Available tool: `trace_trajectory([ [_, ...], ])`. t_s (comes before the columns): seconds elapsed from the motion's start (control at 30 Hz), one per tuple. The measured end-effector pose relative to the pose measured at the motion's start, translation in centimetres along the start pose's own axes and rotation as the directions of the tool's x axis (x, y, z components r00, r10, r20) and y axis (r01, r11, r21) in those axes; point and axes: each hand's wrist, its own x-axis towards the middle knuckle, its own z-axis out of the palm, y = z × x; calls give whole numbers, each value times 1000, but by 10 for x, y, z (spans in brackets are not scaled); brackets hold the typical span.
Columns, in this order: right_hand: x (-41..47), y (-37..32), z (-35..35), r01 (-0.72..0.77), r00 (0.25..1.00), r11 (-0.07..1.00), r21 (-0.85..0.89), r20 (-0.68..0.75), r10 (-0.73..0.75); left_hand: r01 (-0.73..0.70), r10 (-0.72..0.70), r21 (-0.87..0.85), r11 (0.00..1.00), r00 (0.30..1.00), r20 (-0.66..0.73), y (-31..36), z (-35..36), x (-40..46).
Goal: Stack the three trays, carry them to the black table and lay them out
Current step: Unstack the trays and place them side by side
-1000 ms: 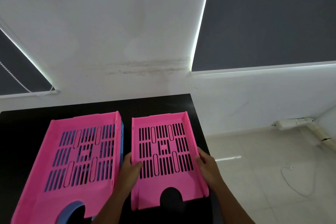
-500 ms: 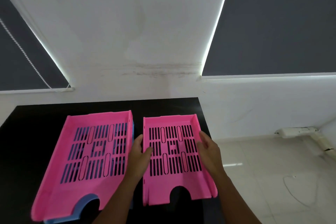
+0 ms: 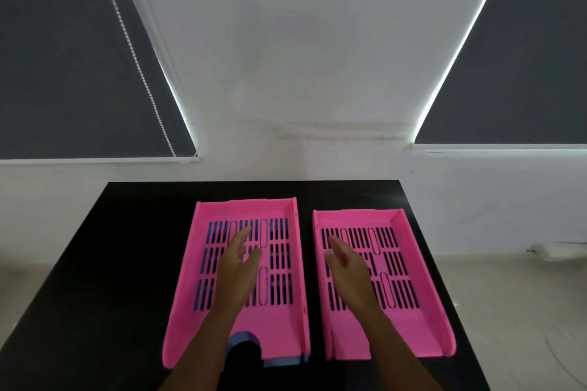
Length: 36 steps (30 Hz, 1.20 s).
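Two pink slotted trays lie side by side on the black table [image 3: 104, 279]. The left pink tray [image 3: 286, 320] sits on top of a blue tray [image 3: 282, 361], whose edge shows under its front notch and through the slots. The right pink tray [image 3: 422, 305] rests flat on the table by itself. My left hand [image 3: 238, 267] hovers over the left pink tray, fingers apart, holding nothing. My right hand [image 3: 347, 267] is above the left part of the right pink tray, also open and empty.
The table's right edge [image 3: 444, 279] runs close beside the right tray, with pale floor [image 3: 514, 311] beyond it. A white wall [image 3: 295, 73] and two dark window blinds [image 3: 63, 73] stand behind the table. Bare black tabletop extends to the left of the trays.
Both hands let go of the right pink tray's sides and shifted left. My left hand now hovers over the left tray; my right is above the right tray. The view has swung left.
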Motion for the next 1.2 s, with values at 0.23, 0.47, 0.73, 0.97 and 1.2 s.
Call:
trace_trajectory([
  [0.23, -21, -1, 64, -22, 996, 998, -65, 79, 27, -88, 103, 225, 970, 993, -54, -42, -71, 4],
  [0.47, -34, 11, 85, -44, 999, 986, -160, -10, 43, 53, -61, 143, 988, 997, 51, -73, -105, 14],
  [0.73, -28, 5, 91, -92, 996, 982, -166, -30, 88, 104, -104, 10, 995, 987, 122, -66, -123, 19],
  [0.97, -30, -32, 153, -24, 999, 996, -80, -49, 20, 51, -46, -49, 998, 993, 108, -66, -196, 51],
  [1.2, -28, -49, 253, 57, 998, 993, -99, 14, -56, 27, -27, 8, 1000, 1000, -2, -95, -287, 72],
])
